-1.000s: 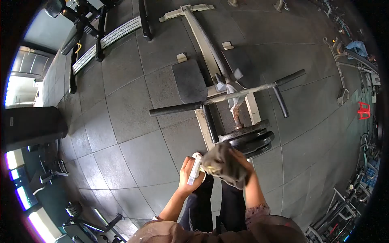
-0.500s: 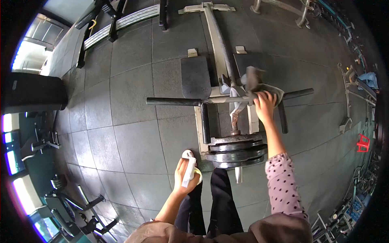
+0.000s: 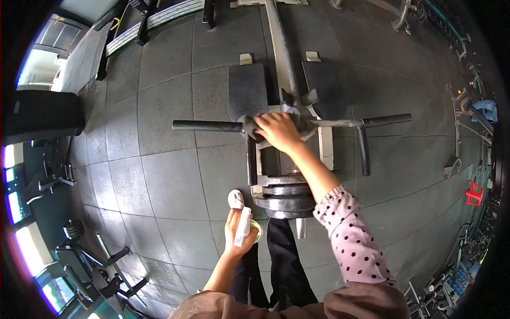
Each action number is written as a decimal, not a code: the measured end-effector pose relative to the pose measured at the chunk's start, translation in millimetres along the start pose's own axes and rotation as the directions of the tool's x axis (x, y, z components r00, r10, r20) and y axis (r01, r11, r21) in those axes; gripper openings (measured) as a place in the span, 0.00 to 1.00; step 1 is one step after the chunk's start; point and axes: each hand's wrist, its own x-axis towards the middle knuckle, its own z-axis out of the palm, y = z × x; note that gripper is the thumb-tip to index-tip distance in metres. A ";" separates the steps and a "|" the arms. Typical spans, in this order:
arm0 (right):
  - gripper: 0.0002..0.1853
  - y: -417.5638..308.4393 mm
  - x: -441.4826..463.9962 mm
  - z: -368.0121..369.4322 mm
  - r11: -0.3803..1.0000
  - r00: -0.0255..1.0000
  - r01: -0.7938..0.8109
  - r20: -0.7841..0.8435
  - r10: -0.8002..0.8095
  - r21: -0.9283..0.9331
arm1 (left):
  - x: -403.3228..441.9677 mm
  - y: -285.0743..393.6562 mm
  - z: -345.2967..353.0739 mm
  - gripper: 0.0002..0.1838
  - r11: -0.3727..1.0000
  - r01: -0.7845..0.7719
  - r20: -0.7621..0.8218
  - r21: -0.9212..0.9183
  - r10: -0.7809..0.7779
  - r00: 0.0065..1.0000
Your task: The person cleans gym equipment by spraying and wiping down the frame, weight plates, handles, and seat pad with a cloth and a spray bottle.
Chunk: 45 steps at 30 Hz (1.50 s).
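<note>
My right hand [image 3: 279, 130] presses a grey cloth [image 3: 248, 126] around the crossbar of a T-bar row machine, near the inner end of its left black grip [image 3: 207, 126]. Closed around a spray bottle [image 3: 243, 227], my left hand [image 3: 231, 229] is low in front of my legs. The bottle has a white top, and some yellowish-green body shows beside my fingers. Weight plates [image 3: 284, 203] are stacked on the bar's near end, close to my legs. The right black grip [image 3: 388, 120] has no hand on it.
Two black footplates [image 3: 247, 91] flank the machine's long beam [image 3: 280, 50]. A black padded block [image 3: 42, 114] stands at far left, with gym machines below it. On the right are a red plastic stool [image 3: 474, 193] and a metal rack [image 3: 458, 133]. Dark rubber tiles cover the floor.
My right hand and the cloth have moved left along the crossbar, from its right side to its left side. My left hand still holds the spray bottle. The view has shifted slightly.
</note>
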 end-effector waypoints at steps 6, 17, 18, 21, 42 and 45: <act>0.22 97.6 -82.2 -74.2 0.937 0.985 0.035 0.173 0.027 -0.347 | 12.9 12.1 8.5 0.15 1.000 0.008 -0.017 0.021 -0.008 1.000; 0.13 87.1 -87.9 -79.2 0.916 0.968 -0.245 -0.026 0.250 -0.317 | 8.5 0.2 15.8 0.16 1.000 0.009 -0.015 -0.003 -0.009 1.000; 0.11 67.4 -75.5 -71.8 0.914 0.957 -0.286 -0.039 0.287 -0.287 | 9.3 1.7 16.1 0.16 1.000 0.000 -0.018 -0.010 0.000 1.000; 0.10 43.8 -64.8 -69.7 0.900 0.932 -0.360 -0.134 0.337 -0.247 | 11.4 6.3 14.2 0.15 0.999 -0.031 -0.019 -0.011 0.031 0.999; 0.21 50.4 -50.0 -193.0 0.933 0.942 -0.334 0.022 0.334 0.135 | 14.0 16.3 0.3 0.16 0.996 -0.076 -0.052 -0.051 0.073 0.996; 0.25 63.9 -78.0 -139.9 0.945 0.910 -0.326 0.283 0.302 0.039 | 13.9 14.5 -2.2 0.16 0.995 -0.088 -0.048 -0.056 0.086 0.995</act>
